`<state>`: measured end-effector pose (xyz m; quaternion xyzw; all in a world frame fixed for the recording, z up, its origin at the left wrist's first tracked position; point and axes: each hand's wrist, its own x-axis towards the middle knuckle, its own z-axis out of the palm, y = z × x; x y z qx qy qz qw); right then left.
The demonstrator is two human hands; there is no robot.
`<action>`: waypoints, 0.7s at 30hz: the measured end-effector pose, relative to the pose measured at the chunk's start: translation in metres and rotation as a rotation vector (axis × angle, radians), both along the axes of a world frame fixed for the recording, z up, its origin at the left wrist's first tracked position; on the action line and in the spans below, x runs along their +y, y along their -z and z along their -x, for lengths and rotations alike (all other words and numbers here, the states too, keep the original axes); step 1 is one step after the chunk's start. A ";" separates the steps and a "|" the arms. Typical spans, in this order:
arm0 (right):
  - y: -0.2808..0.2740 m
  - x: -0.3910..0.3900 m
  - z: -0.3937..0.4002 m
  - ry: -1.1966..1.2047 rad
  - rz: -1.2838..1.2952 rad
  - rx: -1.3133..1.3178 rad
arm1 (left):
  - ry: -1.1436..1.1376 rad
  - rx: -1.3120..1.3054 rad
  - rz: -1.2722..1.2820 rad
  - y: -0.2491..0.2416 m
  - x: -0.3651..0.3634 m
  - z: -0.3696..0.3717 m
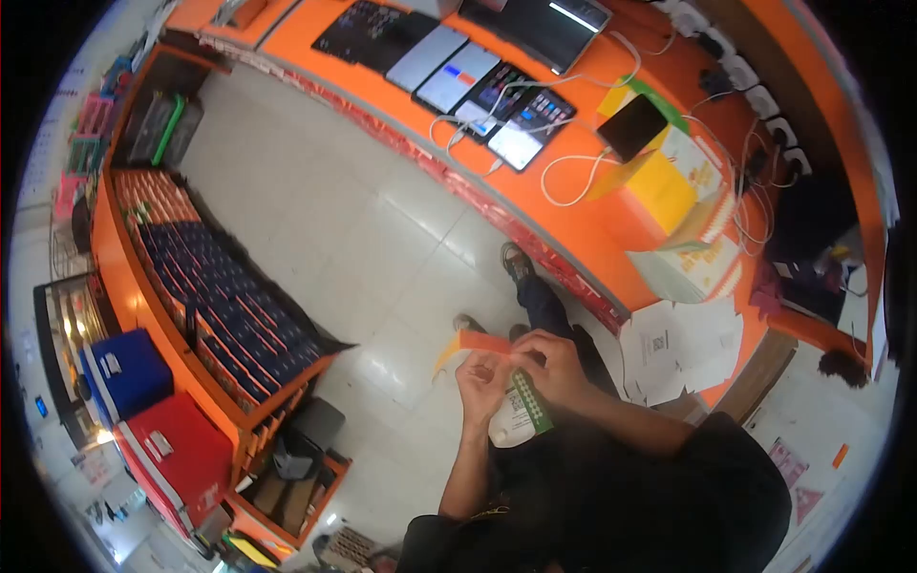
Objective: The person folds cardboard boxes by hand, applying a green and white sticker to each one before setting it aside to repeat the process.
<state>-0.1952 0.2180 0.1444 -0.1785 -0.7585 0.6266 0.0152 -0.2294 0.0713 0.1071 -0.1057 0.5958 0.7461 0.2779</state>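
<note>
An orange and yellow piece of card or packaging (480, 342) is held up in front of my body, above the tiled floor. My left hand (485, 379) pinches its lower edge, fingers closed. Right beside it, my right hand (552, 368) grips the right end of the same piece between thumb and fingers. Just below both hands, against my dark clothing, is a white and green packet (519, 415) with a printed code; what supports it is hidden.
An orange counter (535, 196) carries phones and tablets (530, 129), cables, a laptop (544, 29), yellow boxes (659, 196) and white printed card (680, 349). At left stand a display case (224, 296), a blue box (138, 374) and a red box (180, 458).
</note>
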 end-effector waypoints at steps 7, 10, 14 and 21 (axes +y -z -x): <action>0.057 -0.007 -0.031 -0.144 -0.119 0.096 | 0.096 0.128 -0.023 0.055 -0.020 -0.049; 0.075 -0.006 -0.049 -0.221 -0.171 0.096 | 0.249 0.215 0.155 0.036 -0.026 -0.067; 0.070 -0.003 -0.067 -0.138 -0.362 0.183 | 0.206 0.485 0.282 -0.046 -0.044 -0.107; 0.069 -0.030 -0.100 0.178 -0.315 0.228 | -0.346 0.414 0.148 0.003 -0.067 -0.212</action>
